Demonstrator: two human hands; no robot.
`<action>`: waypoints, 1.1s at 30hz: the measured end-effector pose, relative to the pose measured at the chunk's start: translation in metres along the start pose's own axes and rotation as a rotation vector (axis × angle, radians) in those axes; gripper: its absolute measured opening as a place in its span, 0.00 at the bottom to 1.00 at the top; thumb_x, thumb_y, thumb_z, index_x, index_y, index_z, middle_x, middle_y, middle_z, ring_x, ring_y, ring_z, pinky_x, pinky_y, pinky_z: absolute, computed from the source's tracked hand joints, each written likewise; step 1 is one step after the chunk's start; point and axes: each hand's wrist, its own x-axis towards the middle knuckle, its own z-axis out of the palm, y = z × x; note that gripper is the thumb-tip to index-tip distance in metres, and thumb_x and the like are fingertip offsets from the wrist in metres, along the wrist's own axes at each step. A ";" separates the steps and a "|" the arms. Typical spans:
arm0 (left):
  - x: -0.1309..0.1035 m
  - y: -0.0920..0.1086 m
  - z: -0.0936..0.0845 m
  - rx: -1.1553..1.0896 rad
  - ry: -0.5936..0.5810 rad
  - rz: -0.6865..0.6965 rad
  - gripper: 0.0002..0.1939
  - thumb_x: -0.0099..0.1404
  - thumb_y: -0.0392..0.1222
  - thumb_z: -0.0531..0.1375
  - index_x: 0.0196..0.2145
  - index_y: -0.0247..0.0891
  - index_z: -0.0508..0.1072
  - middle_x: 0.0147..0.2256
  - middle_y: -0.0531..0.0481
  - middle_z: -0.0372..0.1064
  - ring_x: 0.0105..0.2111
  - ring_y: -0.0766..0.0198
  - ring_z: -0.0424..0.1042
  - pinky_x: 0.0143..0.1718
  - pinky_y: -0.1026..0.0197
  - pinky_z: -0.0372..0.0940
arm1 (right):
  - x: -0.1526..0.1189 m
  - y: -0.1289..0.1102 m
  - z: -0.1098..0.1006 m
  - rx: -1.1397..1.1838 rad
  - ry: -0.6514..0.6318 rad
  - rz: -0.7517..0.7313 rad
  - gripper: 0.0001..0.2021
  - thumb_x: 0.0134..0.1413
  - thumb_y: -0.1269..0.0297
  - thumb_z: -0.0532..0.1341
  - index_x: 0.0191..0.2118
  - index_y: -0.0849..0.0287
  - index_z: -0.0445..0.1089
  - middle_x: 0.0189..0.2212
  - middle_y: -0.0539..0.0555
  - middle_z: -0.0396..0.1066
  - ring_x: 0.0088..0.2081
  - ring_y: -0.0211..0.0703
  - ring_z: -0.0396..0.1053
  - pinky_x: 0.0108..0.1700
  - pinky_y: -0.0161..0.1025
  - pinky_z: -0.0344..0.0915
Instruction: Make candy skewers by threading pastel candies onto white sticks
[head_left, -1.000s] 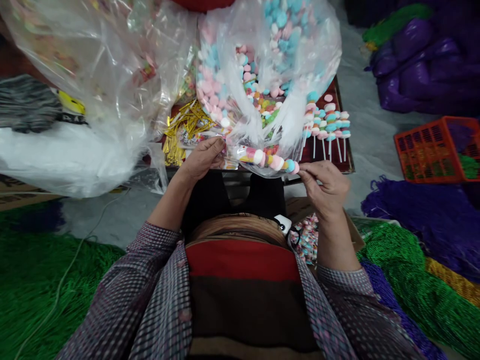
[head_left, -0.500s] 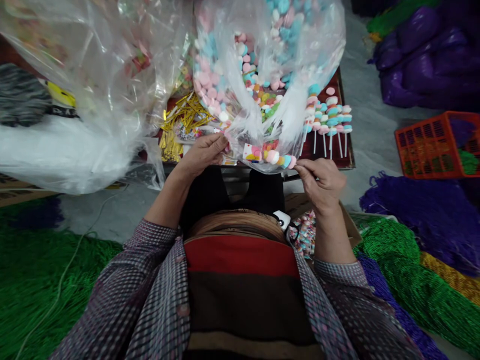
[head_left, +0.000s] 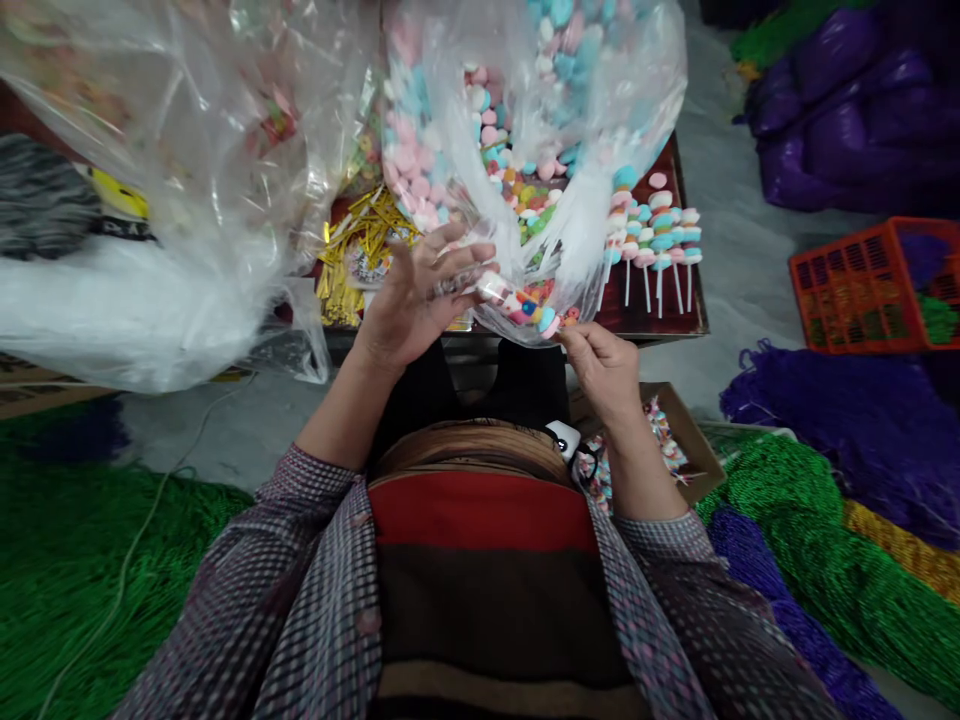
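A candy skewer (head_left: 541, 317) in a clear printed wrapper (head_left: 498, 289) lies between my hands, above the table's front edge. My right hand (head_left: 602, 368) pinches its right end, beside the pink candy. At the wrapper's left end is my left hand (head_left: 411, 300), with thumb and forefinger closed on the film and the other fingers spread. Behind them a large clear bag (head_left: 645, 90) holds pink, white and blue candies. Several finished-looking skewers (head_left: 661, 235) lie at the table's right side. Gold twist ties (head_left: 375, 235) are left of the bag.
Big clear plastic bags (head_left: 187, 200) cover the table's left part. A cardboard box (head_left: 701, 455) with wrapped candies sits below my right forearm. Farther right are an orange crate (head_left: 855, 290), purple sacks (head_left: 825, 120) and green cord bundles (head_left: 810, 520).
The wrapper now covers more of the skewer. My right hand has moved left with the skewer, and my left hand's outer fingers have spread and lifted. More of the cardboard box shows.
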 end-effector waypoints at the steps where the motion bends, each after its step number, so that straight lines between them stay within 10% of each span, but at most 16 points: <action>1: -0.002 0.003 0.007 -0.051 0.010 0.011 0.31 0.65 0.73 0.54 0.49 0.45 0.73 0.52 0.46 0.74 0.56 0.56 0.73 0.55 0.53 0.69 | -0.001 -0.001 0.006 0.083 0.017 0.060 0.20 0.62 0.45 0.62 0.30 0.56 0.76 0.20 0.46 0.67 0.22 0.33 0.61 0.29 0.35 0.60; 6: -0.002 -0.005 0.027 -0.065 0.089 0.076 0.23 0.68 0.61 0.61 0.52 0.45 0.72 0.50 0.47 0.76 0.60 0.55 0.72 0.57 0.53 0.70 | -0.002 -0.009 0.037 0.357 0.022 0.230 0.23 0.58 0.39 0.63 0.31 0.56 0.76 0.17 0.43 0.56 0.19 0.31 0.50 0.25 0.34 0.52; 12: 0.012 -0.017 0.027 -0.085 0.149 0.046 0.18 0.69 0.57 0.61 0.47 0.41 0.73 0.33 0.50 0.75 0.46 0.58 0.80 0.44 0.59 0.74 | -0.005 -0.028 0.034 0.261 -0.109 0.163 0.17 0.57 0.46 0.64 0.40 0.53 0.80 0.25 0.48 0.70 0.26 0.37 0.62 0.31 0.38 0.63; 21: 0.002 -0.023 0.030 0.016 0.083 0.029 0.18 0.63 0.56 0.67 0.42 0.42 0.74 0.40 0.47 0.77 0.49 0.56 0.77 0.45 0.59 0.71 | -0.012 -0.024 0.063 0.537 -0.044 0.320 0.16 0.58 0.48 0.64 0.42 0.52 0.80 0.22 0.44 0.68 0.19 0.30 0.54 0.24 0.34 0.56; 25: 0.003 -0.010 0.020 -0.070 0.050 0.122 0.22 0.63 0.60 0.66 0.47 0.44 0.73 0.47 0.46 0.76 0.53 0.54 0.76 0.49 0.57 0.71 | -0.010 -0.020 0.064 0.415 -0.036 0.251 0.13 0.57 0.51 0.65 0.42 0.52 0.81 0.24 0.45 0.74 0.20 0.33 0.61 0.25 0.35 0.63; 33: 0.021 -0.025 0.027 -0.043 0.215 0.087 0.13 0.72 0.51 0.57 0.33 0.41 0.68 0.21 0.59 0.55 0.29 0.69 0.73 0.48 0.60 0.72 | -0.010 -0.024 0.064 0.139 0.050 0.031 0.11 0.61 0.55 0.62 0.38 0.53 0.80 0.33 0.53 0.81 0.34 0.42 0.76 0.40 0.42 0.74</action>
